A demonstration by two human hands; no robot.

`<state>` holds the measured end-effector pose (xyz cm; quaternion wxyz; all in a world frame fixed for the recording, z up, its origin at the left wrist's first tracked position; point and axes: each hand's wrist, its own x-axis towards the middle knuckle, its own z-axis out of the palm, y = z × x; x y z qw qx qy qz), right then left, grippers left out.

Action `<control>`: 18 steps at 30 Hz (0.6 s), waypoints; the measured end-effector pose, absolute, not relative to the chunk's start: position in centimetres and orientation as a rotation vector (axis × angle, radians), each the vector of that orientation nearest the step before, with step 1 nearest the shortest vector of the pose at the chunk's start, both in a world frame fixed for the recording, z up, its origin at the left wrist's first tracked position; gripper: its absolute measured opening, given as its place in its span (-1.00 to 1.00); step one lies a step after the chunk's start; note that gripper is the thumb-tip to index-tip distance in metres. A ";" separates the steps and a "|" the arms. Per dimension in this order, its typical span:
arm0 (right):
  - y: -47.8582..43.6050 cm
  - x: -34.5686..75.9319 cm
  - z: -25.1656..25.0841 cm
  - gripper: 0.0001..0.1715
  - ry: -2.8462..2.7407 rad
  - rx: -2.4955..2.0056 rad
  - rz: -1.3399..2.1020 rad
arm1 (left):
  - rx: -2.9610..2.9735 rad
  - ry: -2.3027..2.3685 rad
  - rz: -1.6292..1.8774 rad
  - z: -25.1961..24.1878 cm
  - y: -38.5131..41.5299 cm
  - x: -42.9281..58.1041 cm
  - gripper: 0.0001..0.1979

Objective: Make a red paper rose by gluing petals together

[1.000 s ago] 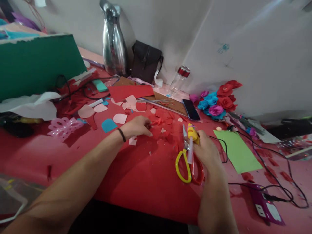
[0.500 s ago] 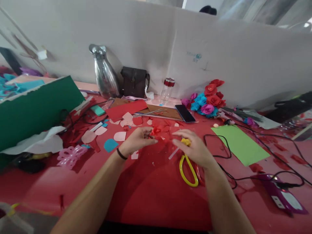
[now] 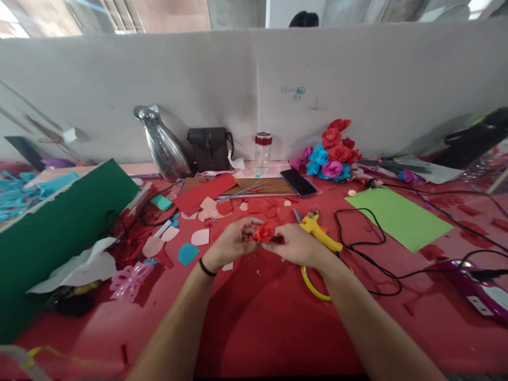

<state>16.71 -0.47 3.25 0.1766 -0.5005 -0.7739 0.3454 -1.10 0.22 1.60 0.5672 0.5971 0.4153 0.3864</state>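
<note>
Between both hands, over the middle of the table, is a small red paper flower (image 3: 263,232). My left hand (image 3: 234,239) grips it from the left, fingers curled, a dark band on the wrist. From the right, my right hand (image 3: 296,244) has its fingertips pressed to the petals, partly hiding them. Just beyond that hand lies a yellow glue gun (image 3: 323,235). Scissors with a yellow handle (image 3: 313,287) lie partly under my right forearm. Cut petal shapes, such as a blue petal (image 3: 188,254) and a pink petal (image 3: 200,236), lie left of my left hand.
A green box (image 3: 75,211) stands at the left. Along the wall are a metal jug (image 3: 163,145), a dark bag (image 3: 210,148), a glass jar (image 3: 262,151) and a bunch of paper flowers (image 3: 333,153). A black cable (image 3: 381,278) loops beside green paper (image 3: 400,217) on the right.
My right hand has moved left, away from above the scissors, and now meets the red flower in my left hand. The glue gun shows in full to its right. The camera view has shifted.
</note>
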 end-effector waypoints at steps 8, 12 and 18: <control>-0.1 18.0 2.0 -0.65 -1.318 -1.284 1.110 | 1.115 0.976 1.224 1.4 0.1 -0.3 -0.80; 0.3 18.3 1.7 -0.65 -0.925 -1.138 1.276 | 0.878 0.886 1.265 1.1 -0.2 0.5 -0.74; 0.3 17.4 1.6 -0.64 -0.642 -1.018 1.424 | 0.733 0.846 1.214 0.4 -0.8 1.8 -0.76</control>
